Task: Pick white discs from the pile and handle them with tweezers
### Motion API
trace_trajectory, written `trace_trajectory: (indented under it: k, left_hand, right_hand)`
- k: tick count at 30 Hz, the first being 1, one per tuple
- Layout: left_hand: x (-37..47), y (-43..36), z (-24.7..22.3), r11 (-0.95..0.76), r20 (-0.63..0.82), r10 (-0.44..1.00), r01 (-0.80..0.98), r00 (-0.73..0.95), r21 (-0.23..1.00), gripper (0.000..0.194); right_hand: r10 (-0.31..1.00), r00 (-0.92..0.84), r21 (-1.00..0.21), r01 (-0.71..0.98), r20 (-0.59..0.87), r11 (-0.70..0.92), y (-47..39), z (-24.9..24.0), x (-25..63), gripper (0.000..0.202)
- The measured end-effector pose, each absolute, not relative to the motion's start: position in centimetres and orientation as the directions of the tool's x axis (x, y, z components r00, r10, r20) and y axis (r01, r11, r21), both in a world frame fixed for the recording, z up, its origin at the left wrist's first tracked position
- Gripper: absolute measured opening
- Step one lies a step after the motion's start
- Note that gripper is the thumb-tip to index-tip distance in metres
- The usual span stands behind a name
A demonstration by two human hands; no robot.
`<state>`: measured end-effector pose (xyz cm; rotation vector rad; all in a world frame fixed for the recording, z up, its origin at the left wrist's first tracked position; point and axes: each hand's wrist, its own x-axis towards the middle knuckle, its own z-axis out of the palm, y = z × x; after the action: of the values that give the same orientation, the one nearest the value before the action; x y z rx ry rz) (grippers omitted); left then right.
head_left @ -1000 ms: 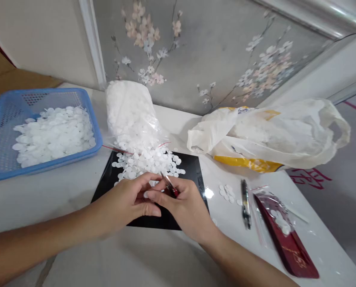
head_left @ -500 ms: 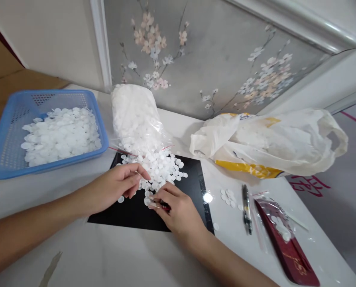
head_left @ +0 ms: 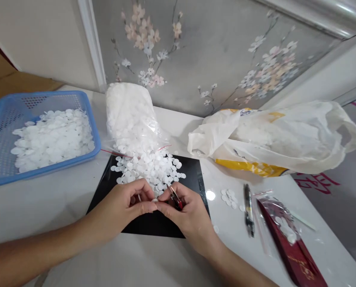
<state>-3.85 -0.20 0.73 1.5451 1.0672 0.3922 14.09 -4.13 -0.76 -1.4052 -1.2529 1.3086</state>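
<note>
Over a black sheet (head_left: 154,223), my left hand (head_left: 132,203) and my right hand (head_left: 183,207) meet at the fingertips. Between them is a small white disc (head_left: 155,200), pinched by my left thumb and finger, with my right fingertips against it. A small red-handled tool (head_left: 177,200) sits in my right hand, its thin metal tip pointing up and left. Just beyond the hands lies a heap of white discs (head_left: 150,165), spilling out of a clear plastic bag (head_left: 130,109) full of them.
A blue basket (head_left: 96,137) with many white discs stands at the left. To the right are a white and yellow plastic bag (head_left: 255,147), several loose discs (head_left: 229,198), a pen (head_left: 248,209) and a dark red case (head_left: 294,251) with a clear pouch. A flowered panel rises behind.
My hands have come together. My left hand has moved right and closed at the white disc, while my right hand has shifted slightly right. The view has shifted a little.
</note>
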Motion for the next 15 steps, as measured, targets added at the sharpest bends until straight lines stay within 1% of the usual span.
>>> trace_trajectory:
  k: [2,4,8,11,14,15]
  left_hand:
    - [-3.6,-0.15,0.63,0.177,-0.326,0.786,0.313,0.526,0.933,0.013]
    - [-3.54,0.01,0.49,0.228,-0.345,0.776,0.275,0.527,0.934,0.015]
    - [-3.69,0.26,0.37,0.244,-0.354,0.779,0.269,0.517,0.932,0.017]
    - [-3.75,0.28,0.41,0.236,-0.336,0.791,0.251,0.511,0.939,0.011]
    - [-3.78,0.28,0.41,0.234,-0.316,0.803,0.221,0.506,0.947,0.004]
    - [-3.82,0.31,0.39,0.242,-0.317,0.803,0.21,0.505,0.947,0.006]
  right_hand:
    - [0.978,-0.04,-0.979,0.021,-0.204,-0.203,-3.94,-0.54,14.08,0.02]
    - [0.972,-0.073,-0.972,-0.045,-0.225,-0.229,-3.82,-0.47,14.14,0.021]
    - [0.965,-0.125,-0.966,-0.085,-0.232,-0.243,-3.72,-0.73,14.32,0.018]
    - [0.963,-0.124,-0.962,-0.101,-0.24,-0.253,-3.65,-1.07,14.39,0.019]
    - [0.961,-0.132,-0.951,-0.163,-0.243,-0.263,-3.67,-1.31,14.32,0.021]
    - [0.961,-0.128,-0.945,-0.189,-0.246,-0.267,-3.71,-1.35,14.27,0.022]
